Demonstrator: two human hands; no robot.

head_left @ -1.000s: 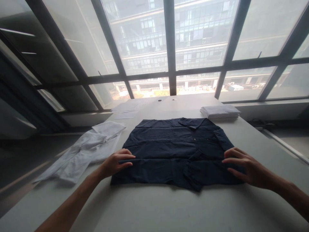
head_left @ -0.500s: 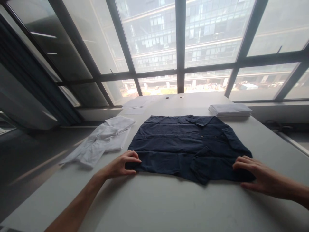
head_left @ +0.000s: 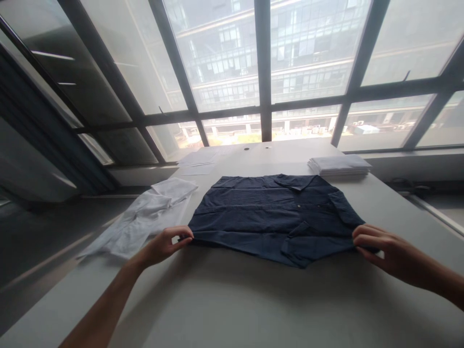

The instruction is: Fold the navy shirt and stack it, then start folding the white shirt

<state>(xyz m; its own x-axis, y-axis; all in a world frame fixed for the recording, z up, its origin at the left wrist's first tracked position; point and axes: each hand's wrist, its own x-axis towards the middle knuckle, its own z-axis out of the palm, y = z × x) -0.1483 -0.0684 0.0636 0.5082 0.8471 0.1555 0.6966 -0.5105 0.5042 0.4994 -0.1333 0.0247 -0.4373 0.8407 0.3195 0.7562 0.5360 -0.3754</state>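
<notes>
A dark navy shirt [head_left: 253, 208] lies spread sideways on the white table [head_left: 239, 304], its collar end to the right and a small button showing on its front. My left hand [head_left: 170, 245] pinches the near left corner of the shirt between thumb and fingers. At the near right corner, my right hand [head_left: 380, 246] is closed on the cloth. The near edge hangs between both hands, raised a little off the table, with its middle sagging. The far part rests flat.
To the left, a crumpled white garment [head_left: 145, 217] reaches over the table's edge. A folded white stack [head_left: 339, 165] stands at the back right. Paper sheets [head_left: 197, 162] lie at the far left, near large windows [head_left: 224, 63]. A dark curtain [head_left: 50, 125] hangs at left.
Both hands have closed on the near corners of the shirt and lifted them, raising the near edge off the table. The view has shifted slightly.
</notes>
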